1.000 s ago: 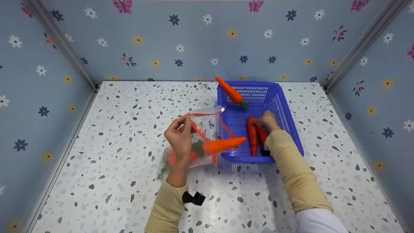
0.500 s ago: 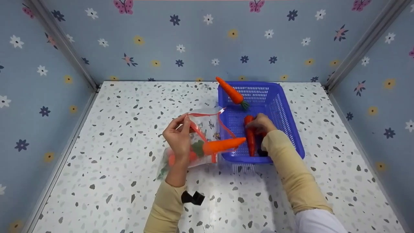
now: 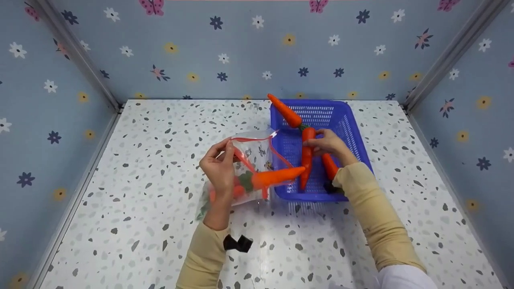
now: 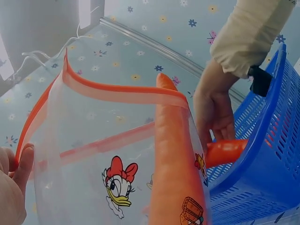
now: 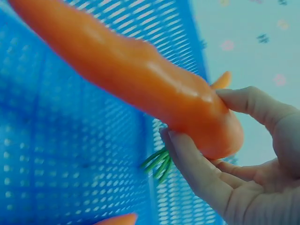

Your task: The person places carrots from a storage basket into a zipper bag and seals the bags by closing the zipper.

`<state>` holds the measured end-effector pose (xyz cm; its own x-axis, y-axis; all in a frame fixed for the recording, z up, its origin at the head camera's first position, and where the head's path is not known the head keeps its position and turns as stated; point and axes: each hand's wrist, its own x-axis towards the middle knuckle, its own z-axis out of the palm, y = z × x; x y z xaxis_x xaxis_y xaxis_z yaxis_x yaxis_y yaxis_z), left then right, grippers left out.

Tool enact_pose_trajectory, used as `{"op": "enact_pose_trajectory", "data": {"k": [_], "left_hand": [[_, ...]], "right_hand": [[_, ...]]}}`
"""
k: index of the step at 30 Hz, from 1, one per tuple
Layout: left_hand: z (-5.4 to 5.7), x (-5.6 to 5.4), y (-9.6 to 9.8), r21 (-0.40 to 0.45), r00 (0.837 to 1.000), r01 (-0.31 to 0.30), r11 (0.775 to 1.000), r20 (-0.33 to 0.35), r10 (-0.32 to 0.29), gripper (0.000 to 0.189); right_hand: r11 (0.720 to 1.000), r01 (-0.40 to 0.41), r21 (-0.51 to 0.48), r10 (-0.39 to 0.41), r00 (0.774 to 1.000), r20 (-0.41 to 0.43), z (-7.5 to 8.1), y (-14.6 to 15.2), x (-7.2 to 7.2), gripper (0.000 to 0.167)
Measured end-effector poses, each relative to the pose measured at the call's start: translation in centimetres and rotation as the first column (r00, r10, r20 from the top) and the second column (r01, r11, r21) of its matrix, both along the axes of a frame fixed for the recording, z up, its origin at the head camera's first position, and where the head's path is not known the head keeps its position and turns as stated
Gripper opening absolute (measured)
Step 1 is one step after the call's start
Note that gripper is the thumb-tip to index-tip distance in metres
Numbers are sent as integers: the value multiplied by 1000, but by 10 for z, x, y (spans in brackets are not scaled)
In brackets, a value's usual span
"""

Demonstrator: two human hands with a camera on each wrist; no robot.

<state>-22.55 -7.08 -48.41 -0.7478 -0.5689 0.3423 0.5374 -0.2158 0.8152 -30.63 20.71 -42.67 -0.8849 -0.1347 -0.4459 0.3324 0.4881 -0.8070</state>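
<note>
While the fingers of the right hand (image 3: pixel 330 143) pinch a carrot (image 3: pixel 306 160) by its thick end in the blue basket (image 3: pixel 317 197), those of the left hand (image 3: pixel 219 166) pinch the red-edged mouth of a clear bag (image 3: pixel 260 154), from which a second carrot (image 3: pixel 277 178) juts. The pinched carrot looks stiff, light and slippery, so its broad end seems the surest hold; the limp bag probably handles best by its rim.

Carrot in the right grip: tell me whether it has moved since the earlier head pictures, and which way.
Yes. In the head view, the held carrot has shifted toward the far rim of the blue basket and slightly left.
</note>
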Motion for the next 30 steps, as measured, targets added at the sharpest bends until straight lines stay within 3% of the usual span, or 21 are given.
{"op": "enact_pose_trajectory", "data": {"k": [2, 4, 5, 7, 10, 14, 17, 18, 20, 25, 28, 30], "left_hand": [[38, 22, 6, 47, 1000, 11, 999, 21, -12, 15], [70, 40, 10, 81, 999, 23, 996, 26, -26, 12], [81, 47, 13, 87, 999, 19, 996, 34, -22, 12], [87, 50, 14, 81, 999, 7, 997, 45, -10, 12], [70, 40, 11, 95, 999, 12, 995, 31, -15, 13], [13, 8, 4, 55, 1000, 13, 998, -12, -13, 18], [-19, -9, 1, -6, 999, -7, 1000, -36, 7, 21], [-24, -12, 1, -11, 999, -9, 1000, -39, 9, 21], [-30, -15, 0, -25, 999, -20, 1000, -39, 19, 21], [-27, -14, 1, -55, 999, -38, 998, -23, 37, 21], [-20, -9, 2, -58, 999, -34, 998, -13, 34, 21], [-25, -12, 2, -59, 999, -25, 998, -31, 23, 21]], "right_hand": [[999, -9, -39, 9, 1000, -11, 8, 0, 5, 70], [998, -19, -66, 17, 999, -31, 15, 0, 11, 70], [996, -24, -82, 21, 999, -43, 19, -1, 14, 70], [994, -31, -109, 24, 997, -67, 26, -1, 21, 68], [985, -46, -167, 28, 993, -112, 37, -1, 30, 67], [975, -59, -215, 27, 989, -147, 48, 0, 42, 64], [968, -65, -243, 25, 987, -162, 54, 1, 49, 62], [965, -64, -255, 21, 986, -168, 56, 2, 51, 62], [959, -63, -275, 12, 983, -184, 59, 2, 55, 62], [948, -38, -316, -37, 973, -228, 65, 0, 63, 60], [926, -13, -377, -87, 965, -247, 67, -2, 66, 53], [909, 7, -417, -127, 957, -260, 66, -4, 68, 50]]}}
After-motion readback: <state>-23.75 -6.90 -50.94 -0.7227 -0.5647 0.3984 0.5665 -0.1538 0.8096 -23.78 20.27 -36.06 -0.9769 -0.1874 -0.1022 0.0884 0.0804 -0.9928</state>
